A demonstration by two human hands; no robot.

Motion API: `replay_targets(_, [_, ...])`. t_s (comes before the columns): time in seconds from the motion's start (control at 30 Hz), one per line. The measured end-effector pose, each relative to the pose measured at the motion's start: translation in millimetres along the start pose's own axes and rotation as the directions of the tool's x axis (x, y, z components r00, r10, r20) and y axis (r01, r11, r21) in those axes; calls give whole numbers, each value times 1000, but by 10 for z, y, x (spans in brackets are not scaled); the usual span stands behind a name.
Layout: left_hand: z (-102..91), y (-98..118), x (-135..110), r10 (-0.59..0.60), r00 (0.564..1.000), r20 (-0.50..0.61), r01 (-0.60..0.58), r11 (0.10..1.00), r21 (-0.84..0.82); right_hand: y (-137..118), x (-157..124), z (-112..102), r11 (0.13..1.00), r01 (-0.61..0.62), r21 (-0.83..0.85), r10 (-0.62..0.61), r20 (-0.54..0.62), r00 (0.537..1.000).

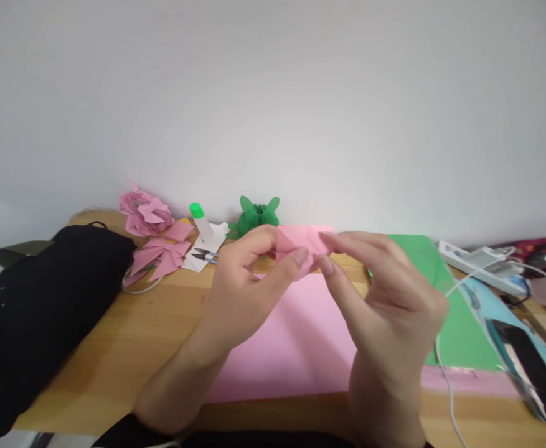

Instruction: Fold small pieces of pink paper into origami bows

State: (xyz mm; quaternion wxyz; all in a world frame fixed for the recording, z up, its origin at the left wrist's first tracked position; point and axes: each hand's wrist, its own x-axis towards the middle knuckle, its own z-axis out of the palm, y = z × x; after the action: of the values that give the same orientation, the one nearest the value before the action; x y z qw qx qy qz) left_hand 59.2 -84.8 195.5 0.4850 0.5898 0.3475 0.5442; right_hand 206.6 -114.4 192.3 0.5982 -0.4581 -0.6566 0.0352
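A small piece of pink paper (301, 241), partly folded at its lower edge, is held up in front of me between both hands. My left hand (249, 274) pinches its left side, with the thumb lying across the front. At the right side, the thumb and index finger of my right hand (385, 286) are closed on the paper's edge. A larger pink sheet (296, 342) lies flat on the table below my hands. The fingers behind the small paper are partly hidden.
Pink paper flowers (145, 211), a glue stick (202, 223), small scissors (204, 255) and a green paper figure (256, 218) stand or lie along the back. A black bag (53, 311) is at left. Green paper (459, 317), a power strip (482, 267), a cable and a phone (534, 367) occupy the right.
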Motion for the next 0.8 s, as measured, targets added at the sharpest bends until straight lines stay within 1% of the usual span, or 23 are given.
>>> replay_targets(0.13, [9, 12, 7, -6, 1000, 7, 6, 1000, -17, 10, 0, 0, 1000, -12, -20, 13, 15, 1000])
replay_targets(0.3, [-5, 1, 3, 12, 1000, 4, -12, 1000, 11, 20, 1, 3, 999, -30, -22, 31, 31, 999])
replay_targets(0.47, [-12, 1, 18, 8, 1000, 21, -7, 999, -38, 9, 3, 12, 999, -37, -17, 38, 55, 998])
replay_targets(0.57, [-15, -2, 15, 17, 1000, 25, -16, 1000, -23, 2, 7, 17, 999, -37, -29, 39, 61, 997])
replay_targets(0.8, [-23, -2, -4, -7, 998, 62, 9, 1000, -28, 9, -7, 12, 998, -54, 23, 51, 88, 995])
